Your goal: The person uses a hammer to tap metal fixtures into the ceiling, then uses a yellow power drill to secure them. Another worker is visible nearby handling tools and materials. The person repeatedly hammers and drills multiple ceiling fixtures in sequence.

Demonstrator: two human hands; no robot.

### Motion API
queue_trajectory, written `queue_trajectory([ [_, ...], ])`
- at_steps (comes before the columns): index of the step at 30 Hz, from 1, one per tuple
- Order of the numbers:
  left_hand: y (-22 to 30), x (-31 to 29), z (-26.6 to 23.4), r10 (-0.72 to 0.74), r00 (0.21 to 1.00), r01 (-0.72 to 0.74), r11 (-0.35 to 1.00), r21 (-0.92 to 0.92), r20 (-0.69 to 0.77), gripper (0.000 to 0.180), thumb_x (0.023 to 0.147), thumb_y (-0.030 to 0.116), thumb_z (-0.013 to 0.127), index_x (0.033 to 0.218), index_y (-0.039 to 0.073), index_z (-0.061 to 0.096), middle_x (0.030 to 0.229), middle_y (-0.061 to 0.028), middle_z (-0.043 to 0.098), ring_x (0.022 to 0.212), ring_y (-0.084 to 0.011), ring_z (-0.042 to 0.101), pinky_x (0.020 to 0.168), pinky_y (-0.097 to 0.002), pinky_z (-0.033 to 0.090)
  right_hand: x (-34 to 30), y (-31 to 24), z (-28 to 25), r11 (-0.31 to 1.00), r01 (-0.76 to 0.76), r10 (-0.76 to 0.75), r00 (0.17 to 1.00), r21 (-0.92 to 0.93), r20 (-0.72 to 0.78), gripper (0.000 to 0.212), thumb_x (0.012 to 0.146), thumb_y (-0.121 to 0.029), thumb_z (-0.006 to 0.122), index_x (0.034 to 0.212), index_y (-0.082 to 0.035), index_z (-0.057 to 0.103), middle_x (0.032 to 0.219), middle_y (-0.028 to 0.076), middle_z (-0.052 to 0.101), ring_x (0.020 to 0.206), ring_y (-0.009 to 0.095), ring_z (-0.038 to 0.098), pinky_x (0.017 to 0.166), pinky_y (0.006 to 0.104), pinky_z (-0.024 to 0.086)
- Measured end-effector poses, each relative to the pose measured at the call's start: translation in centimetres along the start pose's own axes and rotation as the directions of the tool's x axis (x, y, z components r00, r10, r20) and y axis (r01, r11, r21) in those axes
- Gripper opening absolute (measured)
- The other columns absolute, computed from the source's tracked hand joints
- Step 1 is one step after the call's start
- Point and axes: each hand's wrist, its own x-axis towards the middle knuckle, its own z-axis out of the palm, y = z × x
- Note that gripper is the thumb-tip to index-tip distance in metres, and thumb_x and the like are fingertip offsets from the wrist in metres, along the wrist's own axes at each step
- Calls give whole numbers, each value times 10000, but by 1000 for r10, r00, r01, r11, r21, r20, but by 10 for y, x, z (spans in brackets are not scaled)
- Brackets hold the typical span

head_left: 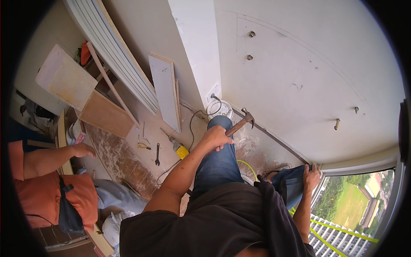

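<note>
Left hand (216, 137) is curled tight round the wooden handle of a hammer (242, 122), head raised toward the white wall (299, 64), apparently ready to swing. Right hand (311, 175) lies spread on the knee by the window (351, 205), seemingly as a brace. No labels readable; a yellow drill (180, 149) lies on the floor (124, 158).

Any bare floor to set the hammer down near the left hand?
The left hand holds the hammer. The nearest bare-looking patch is the dusty floor between the jeans leg and the wall base. Left of the leg is crowded: yellow drill, cord, wrench, leaning boards. The right hand rests by the window frame.
</note>
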Motion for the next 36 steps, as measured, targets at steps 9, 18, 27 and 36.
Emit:
queue_trajectory([
  [9, -4, 1, -2, -9, 1000, 9, 1000, -25, 5, 395, 829, 345, 803, 842, -31, 681, 618, -96, 679, 457, -197, 636, 482, -357, 506, 5, 1, 10, 998, 55, -55, 998, -3, -6, 472, 934, -409, 679, 1246, -56, 711, 1314, 155, 674, 1226, 383, 615, 1001, 511, 510],
  [18, -3, -1, 0, 37, 999, -37, 999, -26, 4, 382, 815, 327, 795, 845, -39, 691, 611, -91, 681, 463, -206, 650, 471, -355, 506, 11, 20, 17, 998, 61, -60, 997, -22, 51, 526, 959, -445, 654, 1269, -21, 694, 1335, 217, 649, 1198, 422, 622, 1013, 487, 501],
  [27, -8, -6, -1, 49, 998, -50, 998, -23, -32, 387, 817, 328, 795, 870, -44, 701, 615, -90, 686, 468, -206, 660, 481, -353, 509, 5, 10, 10, 990, 140, -140, 990, 2, 5, 509, 990, -382, 613, 1227, 62, 686, 1264, 300, 647, 1158, 477, 621, 997, 507, 500],
  [36, 5, -2, 2, 47, 999, -48, 999, -20, -14, 370, 820, 338, 791, 813, -23, 709, 614, -79, 691, 463, -196, 653, 509, -350, 529, 8, 34, 18, 998, 24, -20, 998, -60, 64, 543, 949, -482, 642, 1298, -69, 690, 1377, 184, 639, 1232, 410, 605, 1031, 495, 493],
])
